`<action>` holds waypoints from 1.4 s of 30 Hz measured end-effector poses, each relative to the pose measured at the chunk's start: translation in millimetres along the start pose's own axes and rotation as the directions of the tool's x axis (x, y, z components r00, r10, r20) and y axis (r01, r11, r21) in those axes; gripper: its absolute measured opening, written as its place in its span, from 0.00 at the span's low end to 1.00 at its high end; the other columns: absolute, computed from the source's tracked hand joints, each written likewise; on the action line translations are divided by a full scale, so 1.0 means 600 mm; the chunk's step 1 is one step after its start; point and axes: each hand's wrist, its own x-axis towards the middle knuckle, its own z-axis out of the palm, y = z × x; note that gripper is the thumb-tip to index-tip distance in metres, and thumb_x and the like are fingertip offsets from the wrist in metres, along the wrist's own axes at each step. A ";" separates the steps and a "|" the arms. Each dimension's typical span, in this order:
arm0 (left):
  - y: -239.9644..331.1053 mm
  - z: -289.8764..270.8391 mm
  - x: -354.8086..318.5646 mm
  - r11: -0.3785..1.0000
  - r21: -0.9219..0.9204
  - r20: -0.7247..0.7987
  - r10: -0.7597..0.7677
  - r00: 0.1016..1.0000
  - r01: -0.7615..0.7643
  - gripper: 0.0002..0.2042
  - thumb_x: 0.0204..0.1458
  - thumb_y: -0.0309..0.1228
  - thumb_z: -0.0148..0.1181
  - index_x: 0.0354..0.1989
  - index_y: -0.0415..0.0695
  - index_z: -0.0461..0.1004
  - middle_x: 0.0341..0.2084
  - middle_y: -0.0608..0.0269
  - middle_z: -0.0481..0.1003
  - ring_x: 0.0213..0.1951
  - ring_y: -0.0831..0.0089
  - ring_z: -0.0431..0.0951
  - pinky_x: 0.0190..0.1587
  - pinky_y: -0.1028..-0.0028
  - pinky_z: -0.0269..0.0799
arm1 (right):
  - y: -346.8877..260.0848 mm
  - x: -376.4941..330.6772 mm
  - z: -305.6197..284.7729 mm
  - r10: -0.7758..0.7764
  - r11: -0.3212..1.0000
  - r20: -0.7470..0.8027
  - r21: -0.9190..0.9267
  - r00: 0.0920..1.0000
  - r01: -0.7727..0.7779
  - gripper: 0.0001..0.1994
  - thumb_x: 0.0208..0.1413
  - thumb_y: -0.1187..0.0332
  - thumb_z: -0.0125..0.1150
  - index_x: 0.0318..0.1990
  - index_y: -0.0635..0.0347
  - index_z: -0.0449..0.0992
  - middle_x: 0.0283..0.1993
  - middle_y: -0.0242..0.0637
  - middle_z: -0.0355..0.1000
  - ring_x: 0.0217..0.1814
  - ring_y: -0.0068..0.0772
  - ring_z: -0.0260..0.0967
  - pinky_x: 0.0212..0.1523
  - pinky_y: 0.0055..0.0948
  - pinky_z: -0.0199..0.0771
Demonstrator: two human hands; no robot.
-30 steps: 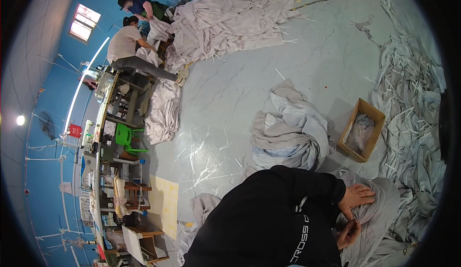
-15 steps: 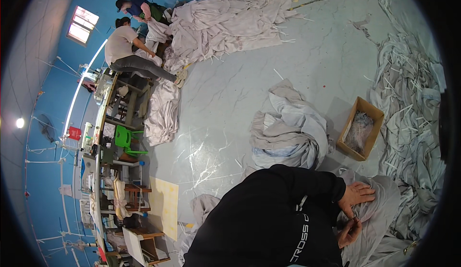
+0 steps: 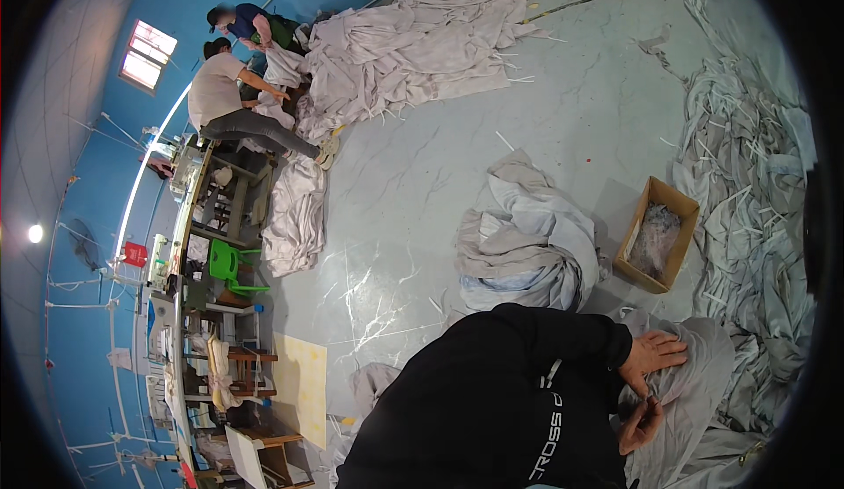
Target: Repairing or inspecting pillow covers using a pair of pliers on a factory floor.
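Grey cloth [image 3: 694, 392] lies bunched in front of me at the lower right. My left hand [image 3: 652, 360] rests flat on it, fingers stretched out and thumb pointing toward the other hand. Just below, my right hand [image 3: 640, 426] is closed, its fingers curled in a pinch close to the left thumb. What the pinch holds, if anything, is too small to make out. Black sleeves cover both arms, and the right forearm is mostly hidden.
An open cardboard box [image 3: 629, 260] with greyish scraps stands beyond my hands. A grey cloth heap [image 3: 527, 234] lies left of it, and a long cloth pile [image 3: 747, 181] runs along the right. Two people work by a large cloth pile [image 3: 413, 49]. Sewing tables and a green chair [image 3: 225, 262] line the left.
Both hands keep nearly the same place and pose on the cloth. At the back, the person in the light shirt has shifted posture slightly. The whole view has moved a little.
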 end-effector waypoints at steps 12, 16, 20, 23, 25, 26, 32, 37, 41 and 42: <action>-0.004 0.002 -0.005 1.000 0.021 0.003 -0.002 1.000 0.002 0.54 0.39 0.56 0.62 0.71 0.43 0.40 0.70 0.44 0.36 0.70 0.42 0.35 0.68 0.48 0.33 | -0.003 -0.010 0.010 -0.001 0.999 0.012 0.049 1.000 0.000 0.14 0.60 0.77 0.55 0.53 0.67 0.68 0.46 0.36 0.69 0.47 0.26 0.66 0.48 0.24 0.67; -0.004 -0.002 -0.006 1.000 0.015 0.006 -0.008 1.000 0.008 0.54 0.39 0.56 0.62 0.71 0.44 0.40 0.70 0.45 0.36 0.70 0.42 0.35 0.68 0.48 0.32 | 0.015 -0.009 0.000 0.014 0.997 0.046 0.069 0.999 -0.017 0.14 0.61 0.78 0.54 0.54 0.69 0.67 0.49 0.41 0.69 0.50 0.30 0.66 0.52 0.26 0.64; -0.003 0.000 -0.002 0.999 0.028 0.000 -0.018 1.000 0.018 0.55 0.37 0.57 0.63 0.71 0.44 0.40 0.71 0.45 0.36 0.70 0.43 0.35 0.68 0.48 0.32 | 0.020 -0.003 -0.006 -0.015 0.994 0.086 0.106 0.996 0.006 0.14 0.61 0.77 0.54 0.54 0.68 0.67 0.49 0.40 0.69 0.49 0.29 0.66 0.50 0.25 0.65; -0.002 0.005 0.003 0.999 0.037 -0.003 -0.021 1.000 0.021 0.56 0.35 0.57 0.64 0.71 0.44 0.41 0.71 0.45 0.36 0.70 0.43 0.35 0.68 0.49 0.31 | 0.013 -0.004 -0.006 -0.012 0.994 0.060 0.105 0.998 0.005 0.14 0.61 0.76 0.55 0.53 0.67 0.68 0.48 0.37 0.69 0.47 0.26 0.66 0.48 0.23 0.65; 0.003 0.018 0.010 1.000 0.028 0.010 -0.006 1.000 0.006 0.57 0.35 0.58 0.64 0.71 0.43 0.41 0.71 0.45 0.36 0.70 0.43 0.35 0.68 0.49 0.31 | 0.006 -0.011 -0.013 0.006 0.997 0.013 0.080 1.000 -0.007 0.14 0.60 0.76 0.55 0.53 0.67 0.68 0.46 0.34 0.69 0.44 0.23 0.65 0.46 0.21 0.65; 0.003 0.028 0.013 0.999 0.037 -0.009 0.013 1.000 -0.012 0.57 0.34 0.58 0.64 0.71 0.43 0.41 0.70 0.44 0.38 0.70 0.43 0.36 0.68 0.49 0.32 | 0.003 -0.018 -0.018 0.024 0.997 0.009 0.071 1.000 -0.025 0.14 0.60 0.76 0.56 0.53 0.67 0.68 0.46 0.34 0.69 0.44 0.23 0.65 0.46 0.21 0.65; -0.016 0.004 -0.005 0.991 -0.037 -0.097 0.127 0.987 -0.131 0.53 0.37 0.59 0.64 0.68 0.41 0.50 0.67 0.41 0.48 0.69 0.46 0.44 0.68 0.53 0.39 | 0.012 -0.036 -0.003 0.062 0.992 0.035 0.106 0.997 -0.065 0.18 0.53 0.80 0.60 0.53 0.64 0.69 0.48 0.35 0.69 0.46 0.27 0.66 0.45 0.25 0.69; -0.038 -0.061 -0.046 0.878 -0.468 -0.195 0.015 0.981 -0.106 0.42 0.41 0.31 0.66 0.67 0.38 0.52 0.67 0.49 0.54 0.68 0.57 0.52 0.68 0.62 0.47 | -0.072 0.008 0.040 -0.067 0.988 0.057 -0.139 0.996 0.074 0.24 0.43 0.75 0.72 0.50 0.64 0.71 0.42 0.34 0.70 0.37 0.22 0.66 0.39 0.21 0.68; -0.064 -0.077 -0.059 0.482 -0.875 -0.215 -0.292 0.932 -0.051 0.30 0.48 0.20 0.57 0.64 0.40 0.60 0.60 0.63 0.64 0.60 0.70 0.65 0.58 0.70 0.62 | -0.084 -0.003 0.021 -0.085 0.961 0.001 -0.264 0.996 0.082 0.30 0.36 0.72 0.78 0.50 0.62 0.72 0.38 0.32 0.69 0.35 0.24 0.64 0.37 0.23 0.67; -0.074 -0.077 -0.063 0.548 -0.836 -0.182 -0.320 0.930 0.025 0.29 0.48 0.19 0.57 0.63 0.42 0.62 0.60 0.62 0.65 0.60 0.69 0.65 0.58 0.70 0.63 | -0.083 -0.006 0.014 -0.065 0.961 -0.012 -0.270 0.998 0.060 0.30 0.36 0.72 0.78 0.50 0.62 0.72 0.38 0.32 0.69 0.35 0.24 0.64 0.37 0.23 0.67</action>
